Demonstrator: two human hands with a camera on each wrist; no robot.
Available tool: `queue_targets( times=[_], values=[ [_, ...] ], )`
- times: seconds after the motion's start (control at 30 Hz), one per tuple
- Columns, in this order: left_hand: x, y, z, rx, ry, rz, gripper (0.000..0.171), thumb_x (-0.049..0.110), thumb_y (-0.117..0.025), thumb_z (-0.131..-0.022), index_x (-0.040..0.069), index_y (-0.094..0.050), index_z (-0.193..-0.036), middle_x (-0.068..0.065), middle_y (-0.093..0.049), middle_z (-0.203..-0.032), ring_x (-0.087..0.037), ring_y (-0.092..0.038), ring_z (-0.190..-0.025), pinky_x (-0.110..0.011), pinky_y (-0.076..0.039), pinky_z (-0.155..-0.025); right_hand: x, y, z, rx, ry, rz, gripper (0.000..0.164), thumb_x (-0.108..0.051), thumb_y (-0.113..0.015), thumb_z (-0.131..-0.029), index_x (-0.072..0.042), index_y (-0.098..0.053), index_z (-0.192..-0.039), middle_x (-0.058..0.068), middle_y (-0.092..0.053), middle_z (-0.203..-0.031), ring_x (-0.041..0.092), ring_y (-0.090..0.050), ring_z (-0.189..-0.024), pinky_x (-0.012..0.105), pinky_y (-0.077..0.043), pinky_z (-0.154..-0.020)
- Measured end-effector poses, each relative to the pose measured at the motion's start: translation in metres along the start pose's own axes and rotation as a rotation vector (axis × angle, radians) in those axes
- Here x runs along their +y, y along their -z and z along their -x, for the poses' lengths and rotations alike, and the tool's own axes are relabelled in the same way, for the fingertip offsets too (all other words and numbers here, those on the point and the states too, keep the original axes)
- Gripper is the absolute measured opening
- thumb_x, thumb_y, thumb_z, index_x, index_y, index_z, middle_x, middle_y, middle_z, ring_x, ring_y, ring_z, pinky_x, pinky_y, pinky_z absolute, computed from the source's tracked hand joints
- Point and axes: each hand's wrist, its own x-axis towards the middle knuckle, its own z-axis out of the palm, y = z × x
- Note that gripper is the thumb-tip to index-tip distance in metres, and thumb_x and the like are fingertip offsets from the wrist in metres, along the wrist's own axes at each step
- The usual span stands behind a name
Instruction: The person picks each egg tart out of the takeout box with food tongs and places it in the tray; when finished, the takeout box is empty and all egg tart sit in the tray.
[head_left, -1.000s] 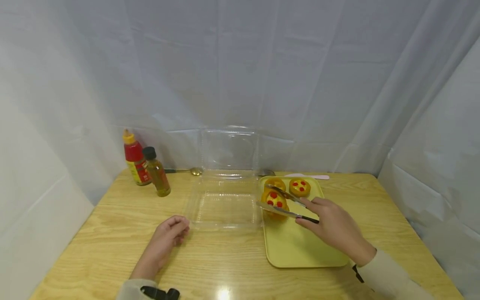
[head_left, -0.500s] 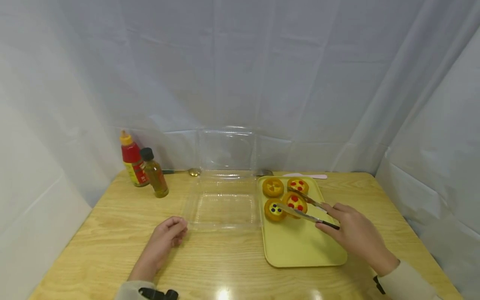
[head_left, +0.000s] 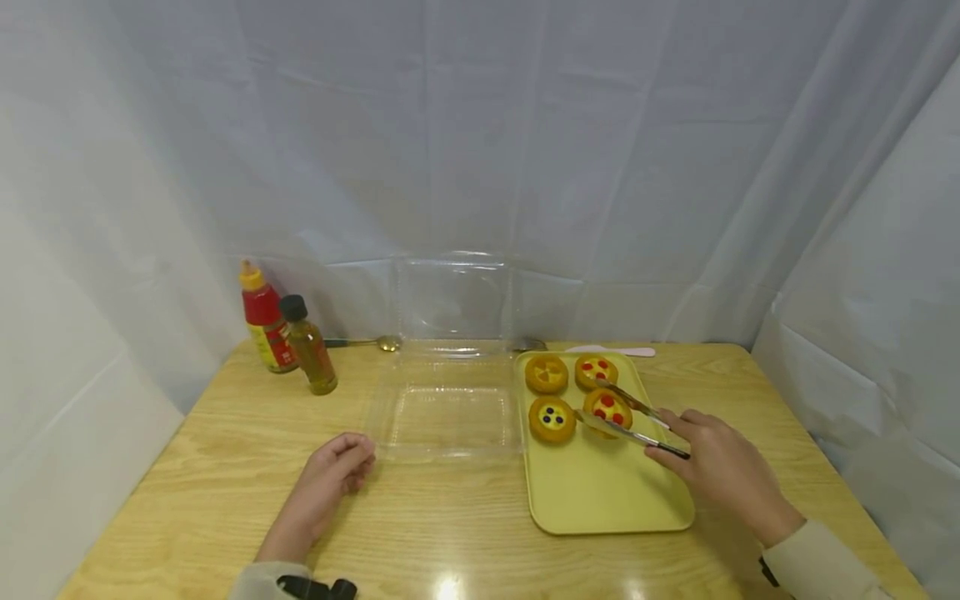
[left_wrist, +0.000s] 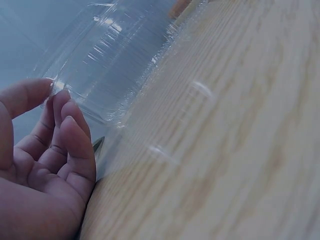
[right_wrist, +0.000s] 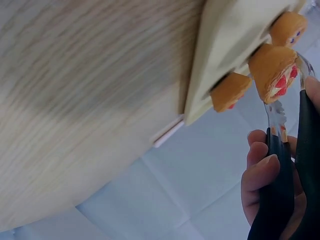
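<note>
My right hand [head_left: 723,467] grips black-handled metal tongs [head_left: 633,435] over the yellow tray [head_left: 600,504]. Between the tong tips sits a tart with red pieces on top [head_left: 609,407]; in the right wrist view this tart [right_wrist: 270,67] has a metal tip on either side. Three other tarts lie on the tray: one with dark berries [head_left: 552,419], one with yellow wedges [head_left: 546,375] and another with red pieces [head_left: 596,368]. My left hand [head_left: 326,483] pinches the near left rim of a lidded clear plastic container [head_left: 457,452] between thumb and fingers, as the left wrist view shows.
At the back left stand a red sauce bottle with a yellow cap [head_left: 264,317] and an amber bottle with a black cap [head_left: 311,358]. A spoon [head_left: 388,343], a fork [head_left: 531,344] and a pale pink utensil [head_left: 637,352] lie along the back edge, before a white curtain [head_left: 480,150].
The tongs and the red-topped tart have moved right, from over the dark-berry tart to beside it, uncovering that one. My left hand has stayed at the container's rim.
</note>
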Motion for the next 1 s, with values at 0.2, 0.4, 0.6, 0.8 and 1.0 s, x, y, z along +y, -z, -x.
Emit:
queue_targets(
  times=[0.2, 0.4, 0.6, 0.8, 1.0],
  values=[
    [0.001, -0.001, 0.001, -0.006, -0.009, 0.004, 0.026, 0.023, -0.061, -0.099, -0.002, -0.058, -0.108, -0.006, -0.059, -0.095, -0.019, -0.056, -0.087, -0.029, -0.049, -0.071, 0.007, -0.009, 0.0, -0.01, 0.003, 0.016, 0.057, -0.042, -0.078, -0.084, -0.005, -0.067, -0.126, 0.004, -0.065, -0.093, 0.016, -0.06, -0.073, 0.034, -0.05, -0.057],
    [0.001, -0.001, 0.0, -0.005, -0.009, 0.011, 0.027, 0.024, -0.063, -0.098, -0.001, -0.059, -0.107, -0.006, -0.059, -0.095, -0.019, -0.056, -0.087, -0.029, -0.049, -0.072, 0.011, -0.015, -0.001, 0.006, 0.022, 0.03, 0.057, -0.042, -0.079, -0.082, -0.005, -0.068, -0.124, 0.004, -0.063, -0.089, 0.015, -0.058, -0.07, 0.036, -0.05, -0.057],
    [0.002, -0.001, 0.001, -0.006, -0.002, 0.017, 0.023, 0.023, -0.062, -0.099, 0.001, -0.059, -0.106, -0.006, -0.059, -0.095, -0.019, -0.056, -0.088, -0.029, -0.049, -0.072, 0.012, -0.018, 0.0, 0.003, 0.016, 0.02, 0.06, -0.042, -0.079, -0.082, -0.004, -0.066, -0.127, 0.007, -0.064, -0.093, 0.019, -0.061, -0.072, 0.036, -0.051, -0.058],
    [0.001, -0.001, 0.001, -0.003, 0.004, 0.019, 0.022, 0.022, -0.062, -0.099, 0.001, -0.059, -0.105, -0.006, -0.059, -0.095, -0.019, -0.056, -0.088, -0.029, -0.049, -0.072, 0.011, -0.017, 0.001, -0.005, -0.034, -0.016, 0.065, -0.045, -0.076, -0.084, -0.003, -0.062, -0.131, 0.013, -0.066, -0.104, 0.03, -0.066, -0.086, 0.045, -0.054, -0.064],
    [0.001, -0.001, 0.001, -0.002, 0.002, 0.014, 0.021, 0.022, -0.06, -0.1, 0.001, -0.059, -0.105, -0.006, -0.059, -0.096, -0.019, -0.056, -0.088, -0.03, -0.049, -0.072, 0.008, -0.013, 0.0, -0.025, -0.122, -0.097, 0.075, -0.051, -0.07, -0.088, 0.002, -0.053, -0.138, 0.018, -0.063, -0.105, 0.027, -0.062, -0.079, 0.045, -0.052, -0.062]
  ],
)
